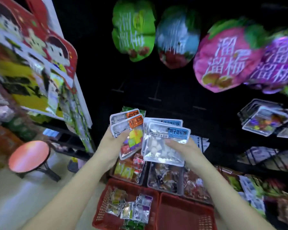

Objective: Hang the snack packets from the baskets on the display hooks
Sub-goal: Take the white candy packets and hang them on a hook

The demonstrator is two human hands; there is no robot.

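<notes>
Evidently the step in hand was the carry from basket to rack, with the goods sorted by flavour; the left hand (114, 141) gripped a small fan of orange-labelled packets (123, 128), fingers curled round their lower part; the right hand (184, 146) held a stack of blue-labelled packets (163, 148), thumb laid across the front one; the two bundles stood upright, edge to edge, raised above the grey bins of sweets (165, 178).

Further loose packets (131, 208) lay in the left red basket (103, 211) on the floor, just beside a second red basket (181, 214); the task was therefore judged well short of finished.

Bare display hooks (154, 98) projected from the dark back panel beyond the hands, below the large green bag (133, 30) and pink bag (223, 60) already hung; motion blur prevented a count of packets in either hand.

The next move was judged to call for parting a single packet, finding the hole in its header and threading it squarely over a bare hook; with both hands loaded, one bundle would need tucking aside; a missed hole risked a dropped packet.
</notes>
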